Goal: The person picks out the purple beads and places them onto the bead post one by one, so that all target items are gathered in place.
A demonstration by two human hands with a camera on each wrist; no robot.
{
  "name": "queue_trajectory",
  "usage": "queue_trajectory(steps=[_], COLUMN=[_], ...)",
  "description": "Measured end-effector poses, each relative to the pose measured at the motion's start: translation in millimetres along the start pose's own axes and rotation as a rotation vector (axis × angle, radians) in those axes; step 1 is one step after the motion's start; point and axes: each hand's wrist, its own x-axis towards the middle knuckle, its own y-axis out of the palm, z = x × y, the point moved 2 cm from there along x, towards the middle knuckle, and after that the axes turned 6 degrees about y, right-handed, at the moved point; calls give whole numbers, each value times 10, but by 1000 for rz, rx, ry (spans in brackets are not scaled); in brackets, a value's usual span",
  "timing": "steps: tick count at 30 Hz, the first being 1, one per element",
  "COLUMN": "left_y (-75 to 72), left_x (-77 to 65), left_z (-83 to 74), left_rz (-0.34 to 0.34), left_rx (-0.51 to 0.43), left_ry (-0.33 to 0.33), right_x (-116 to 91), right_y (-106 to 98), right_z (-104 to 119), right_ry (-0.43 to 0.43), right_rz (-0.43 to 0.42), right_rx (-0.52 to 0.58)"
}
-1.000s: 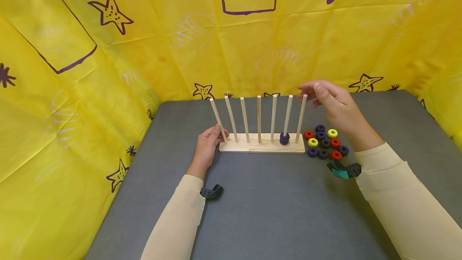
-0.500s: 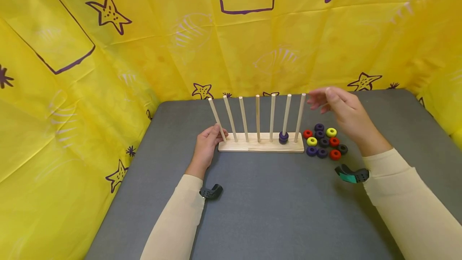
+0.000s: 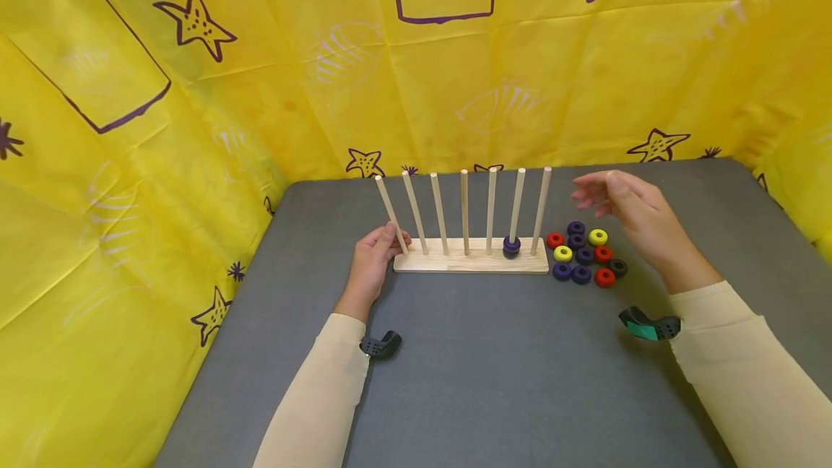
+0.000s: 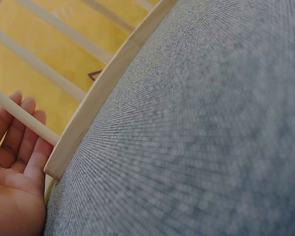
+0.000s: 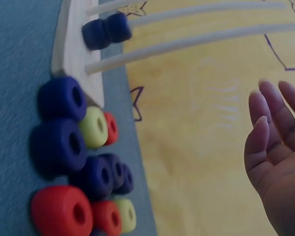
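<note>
A pale wooden rack (image 3: 471, 263) stands upright, its row of several pegs leaning slightly apart. Two dark purple rings (image 3: 511, 247) sit stacked on the second peg from the right. My left hand (image 3: 373, 263) rests at the rack's left end beside the outermost peg; in the left wrist view its fingers (image 4: 27, 130) lie behind that peg, loosely extended, touching the base's end. Off to the right of the rack, my right hand (image 3: 633, 217) hovers above the loose rings (image 3: 585, 256) with relaxed fingers and nothing in them. The right wrist view shows its palm (image 5: 285, 182) bare.
Red, yellow, purple and dark rings lie in a cluster by the rack's right end on the grey table (image 3: 481, 367). A yellow cloth (image 3: 429, 92) with purple drawings hangs behind and to the left. Each wrist wears a dark strap (image 3: 650, 325).
My right hand has drawn away from the rightmost peg, moving right and slightly down. The left hand, the rack and the stacked rings stay where they were.
</note>
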Motion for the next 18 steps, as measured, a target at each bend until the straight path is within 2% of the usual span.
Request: queue_trajectory(steps=[7, 14, 18], left_y=[2, -1, 4], left_x=[-3, -4, -2], left_z=[-12, -9, -9], left_rz=[5, 4, 0], left_rx=[0, -5, -10], left_ry=[2, 3, -2], right_x=[-102, -200, -239], right_y=[-88, -152, -186], right_z=[-142, -254, -322], right_ry=[35, 77, 83], right_rz=[14, 26, 34], right_rx=[81, -29, -26])
